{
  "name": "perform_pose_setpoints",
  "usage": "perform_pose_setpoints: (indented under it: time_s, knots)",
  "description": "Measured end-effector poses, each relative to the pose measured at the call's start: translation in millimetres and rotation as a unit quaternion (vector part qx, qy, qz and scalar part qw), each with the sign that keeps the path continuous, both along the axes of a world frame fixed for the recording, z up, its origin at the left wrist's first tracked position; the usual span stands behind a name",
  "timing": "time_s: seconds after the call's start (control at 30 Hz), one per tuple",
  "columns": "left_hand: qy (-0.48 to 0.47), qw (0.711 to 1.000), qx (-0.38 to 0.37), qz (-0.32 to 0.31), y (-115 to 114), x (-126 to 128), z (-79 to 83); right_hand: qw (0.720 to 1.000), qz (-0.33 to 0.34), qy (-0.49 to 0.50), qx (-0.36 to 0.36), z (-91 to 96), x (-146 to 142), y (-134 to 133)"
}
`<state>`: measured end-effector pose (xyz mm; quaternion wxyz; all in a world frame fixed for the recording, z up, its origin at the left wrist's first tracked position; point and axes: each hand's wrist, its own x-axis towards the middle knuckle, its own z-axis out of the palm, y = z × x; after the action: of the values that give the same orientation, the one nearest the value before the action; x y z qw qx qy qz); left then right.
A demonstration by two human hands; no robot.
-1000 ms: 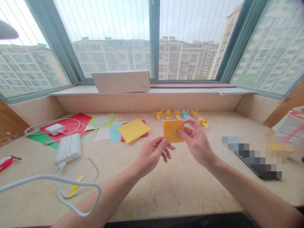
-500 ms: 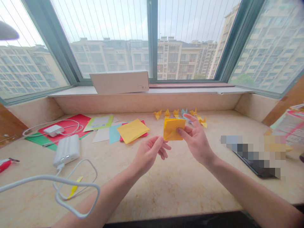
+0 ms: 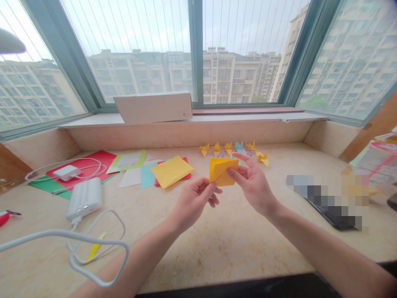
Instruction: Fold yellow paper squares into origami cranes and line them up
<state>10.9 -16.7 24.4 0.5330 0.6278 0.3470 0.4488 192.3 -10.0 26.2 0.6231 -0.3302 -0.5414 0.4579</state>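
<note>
A folded square of yellow origami paper (image 3: 222, 171) is held up above the counter, its layers slightly parted along the top edge. My right hand (image 3: 252, 184) pinches its right side between thumb and fingers, with the index finger stretched out past the paper. At the lower left corner, my left hand (image 3: 198, 198) pinches the paper with thumb and index finger; its other fingers curl loosely below. Behind the hands stand several folded paper cranes, among them a yellow crane (image 3: 262, 158) and a blue crane (image 3: 238, 146).
Left of my hands lie yellow sheets (image 3: 172, 171) over red and blue paper. Farther left are a white power bank (image 3: 84, 199), a charger (image 3: 67, 173) and a looping white cable (image 3: 102, 283). A dark, partly blurred phone-like object (image 3: 338, 221) lies right. A white box (image 3: 155, 108) stands on the sill.
My left thumb and index finger have closed on the paper's lower left corner. The folded square has tilted and its top layers have parted a little. The view has shifted slightly.
</note>
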Motion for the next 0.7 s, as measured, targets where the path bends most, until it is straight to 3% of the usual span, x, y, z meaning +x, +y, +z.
perform_pose_setpoints:
  time_s: [0.43,0.57,0.7]
  knots:
    - [-0.022,1.0,-0.002,-0.003,0.1,2.7,-4.7,0.999,0.041,0.001,-0.025,-1.2,-2.6,-2.3]
    - [0.0,1.0,0.005,-0.006,1.1,1.4,-6.9,0.996,-0.016,-0.067,0.062,-6.1,0.5,-2.4]
    - [0.057,0.998,0.025,-0.023,1.1,-0.6,-9.0,0.95,-0.092,-0.239,0.181,-5.8,6.7,-0.9]
